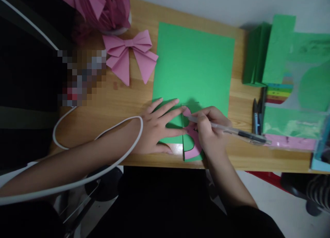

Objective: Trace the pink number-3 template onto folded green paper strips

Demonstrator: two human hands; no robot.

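Observation:
My left hand lies with its fingers spread over the green paper, its fingertips on a curved pink paper cutout. The cutout rests on a narrow green piece at the table's front edge. In my right hand is a pen, pinched near its tip, which points at the cutout's upper part. Dark lines show on the green paper around the cutout. Under both hands a large green sheet spreads toward the wall. My right fingers hide part of the cutout's right side.
A folded pink paper bow sits left of the sheet, below crumpled pink paper. At right are a folded green paper piece, packs of green paper and dark pens. A white cable loops across my left forearm.

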